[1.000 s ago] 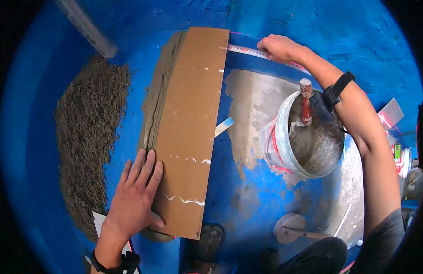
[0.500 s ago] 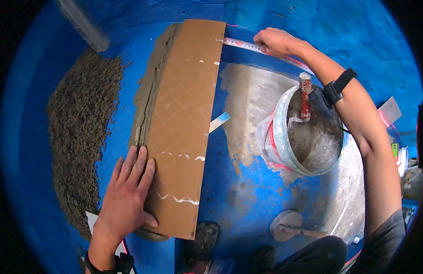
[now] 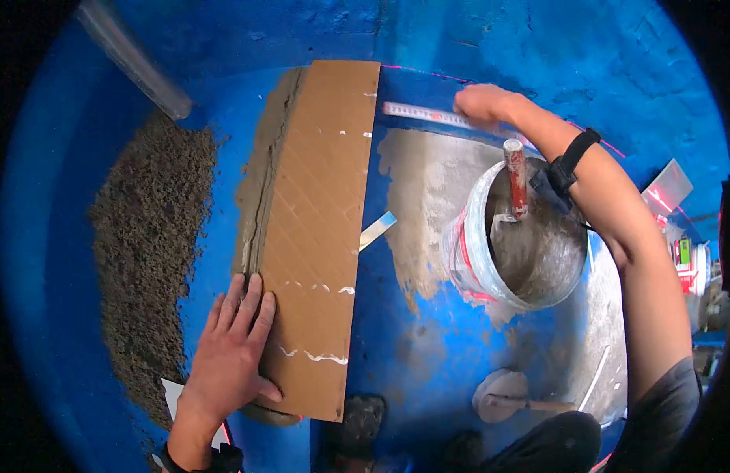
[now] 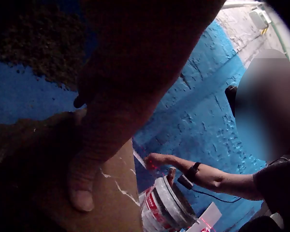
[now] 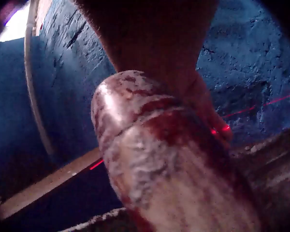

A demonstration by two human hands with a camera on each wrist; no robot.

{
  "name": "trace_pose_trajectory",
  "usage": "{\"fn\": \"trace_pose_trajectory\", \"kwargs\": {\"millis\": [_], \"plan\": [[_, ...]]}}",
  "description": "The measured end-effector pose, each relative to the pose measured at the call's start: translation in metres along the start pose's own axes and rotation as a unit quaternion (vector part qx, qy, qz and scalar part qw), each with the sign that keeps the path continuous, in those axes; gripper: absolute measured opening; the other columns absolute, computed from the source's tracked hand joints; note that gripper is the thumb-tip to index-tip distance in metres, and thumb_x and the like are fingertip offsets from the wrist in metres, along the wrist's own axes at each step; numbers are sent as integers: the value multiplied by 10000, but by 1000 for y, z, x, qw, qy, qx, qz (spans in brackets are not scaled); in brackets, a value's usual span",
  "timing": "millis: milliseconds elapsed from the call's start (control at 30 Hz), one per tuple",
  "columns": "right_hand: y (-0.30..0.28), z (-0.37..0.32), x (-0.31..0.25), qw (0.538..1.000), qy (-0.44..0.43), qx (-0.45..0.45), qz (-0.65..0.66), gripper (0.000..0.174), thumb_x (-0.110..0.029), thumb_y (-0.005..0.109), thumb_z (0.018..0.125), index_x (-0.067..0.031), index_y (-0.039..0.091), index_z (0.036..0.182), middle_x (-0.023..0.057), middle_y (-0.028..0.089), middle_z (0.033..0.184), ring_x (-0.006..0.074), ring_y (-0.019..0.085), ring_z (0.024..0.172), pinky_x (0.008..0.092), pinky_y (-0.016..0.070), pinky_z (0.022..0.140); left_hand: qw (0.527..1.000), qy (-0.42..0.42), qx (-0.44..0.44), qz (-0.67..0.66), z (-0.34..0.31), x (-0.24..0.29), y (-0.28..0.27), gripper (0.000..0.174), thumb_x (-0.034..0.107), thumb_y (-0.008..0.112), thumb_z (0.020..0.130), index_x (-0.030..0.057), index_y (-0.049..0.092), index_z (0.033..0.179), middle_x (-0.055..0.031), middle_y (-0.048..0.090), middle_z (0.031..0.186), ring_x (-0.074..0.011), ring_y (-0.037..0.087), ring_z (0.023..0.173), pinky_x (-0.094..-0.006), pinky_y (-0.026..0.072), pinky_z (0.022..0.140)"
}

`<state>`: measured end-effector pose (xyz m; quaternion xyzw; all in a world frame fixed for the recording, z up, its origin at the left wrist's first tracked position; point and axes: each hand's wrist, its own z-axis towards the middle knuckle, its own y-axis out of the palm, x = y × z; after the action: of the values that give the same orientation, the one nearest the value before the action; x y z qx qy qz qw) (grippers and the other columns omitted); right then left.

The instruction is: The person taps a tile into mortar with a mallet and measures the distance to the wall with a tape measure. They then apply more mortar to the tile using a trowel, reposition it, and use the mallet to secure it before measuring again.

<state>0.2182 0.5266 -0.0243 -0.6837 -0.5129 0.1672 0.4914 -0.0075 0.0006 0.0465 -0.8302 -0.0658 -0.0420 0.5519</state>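
A long brown tile (image 3: 317, 213) with white marks lies over a bed of grey mortar (image 3: 250, 189), which shows along its left edge. My left hand (image 3: 235, 355) rests at that edge near the lower end, fingers straight and thumb at the tile's side. In the left wrist view, the dark left hand (image 4: 116, 106) is close over the tile. Up at the right, my right hand (image 3: 487, 106) grips a white measuring tape (image 3: 424, 113), whose free end points left, just off the tile's upper right edge. A red-and-white tool handle (image 5: 154, 145) hides part of the right hand in its wrist view.
Below my right forearm stands a white bucket (image 3: 474, 236) with a red-handled trowel (image 3: 516, 177) in it. A heap of dark, crumbly mix (image 3: 148, 260) lies left. A round-headed tool (image 3: 499, 394) lies near my knee. A thin strip (image 3: 377, 230) sticks out from under the tile.
The measuring tape's end has come away from the tile's right edge, and the right hand has shifted slightly right. The left hand stays at the tile's left edge. The head view has moved a little.
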Motion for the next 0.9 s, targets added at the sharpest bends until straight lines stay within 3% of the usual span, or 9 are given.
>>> {"fn": "trace_pose_trajectory", "kwargs": {"millis": [67,133,200,267,467,533,700,767,900], "plan": [[-3,3,0,998,-32,-47,-3,107,-132,687,759,-43,730,798,195,736,838,383,729,826,540,539,722,1000,2,0,1,0,-1,0,1488,352,978,247,-30,396,1562,-241,272,1698,-459,225,1579,-559,255,1283],[-8,11,-8,970,-61,98,213,69,-104,692,734,-47,731,740,146,711,732,290,733,771,495,547,694,1000,10,-2,5,0,-1,-1,1491,363,975,248,-33,393,1562,-248,275,1695,-460,235,1575,-562,257,1281],[-30,21,-24,934,-30,36,354,87,-90,666,815,-33,732,823,127,712,800,239,725,788,411,589,685,1000,9,1,4,0,-1,-1,1491,368,974,251,-35,391,1562,-249,279,1692,-461,241,1572,-562,259,1280],[-45,20,-55,662,135,76,733,132,-90,620,909,24,681,932,160,701,925,237,718,810,351,631,713,1000,7,3,0,0,0,-1,1490,372,973,253,-36,389,1562,-251,284,1690,-462,248,1569,-563,260,1279],[-70,46,-93,697,203,84,683,213,-13,505,956,79,603,1122,188,656,954,264,673,748,411,645,643,1000,5,1,13,-1,1,-2,1464,358,982,285,-32,390,1565,-246,291,1689,-456,249,1570,-558,261,1280],[-69,59,-106,679,30,33,733,212,-21,489,958,72,605,1108,171,648,896,256,671,744,417,635,629,1000,3,-6,13,0,1,-2,1457,358,984,295,-32,389,1566,-246,291,1688,-454,249,1571,-552,260,1282],[-80,49,-102,705,153,55,691,235,-99,474,1037,-29,611,858,19,567,788,125,465,585,295,489,569,1000,2,-6,5,-1,1,-4,1454,357,985,304,-34,383,1569,-249,285,1688,-452,249,1571,-548,256,1285],[-61,71,-83,718,19,1,696,267,-72,435,1041,38,674,1001,47,641,877,114,495,616,273,473,561,1000,3,-5,2,-1,0,-2,1452,355,985,307,-35,381,1569,-250,282,1689,-452,249,1571,-548,255,1286],[-74,40,-102,712,40,41,700,325,-38,423,1028,70,688,1183,75,681,954,108,506,649,261,473,559,1000,6,-8,11,-1,1,-2,1447,348,990,315,-41,378,1567,-258,281,1685,-452,249,1571,-544,254,1288]]}}
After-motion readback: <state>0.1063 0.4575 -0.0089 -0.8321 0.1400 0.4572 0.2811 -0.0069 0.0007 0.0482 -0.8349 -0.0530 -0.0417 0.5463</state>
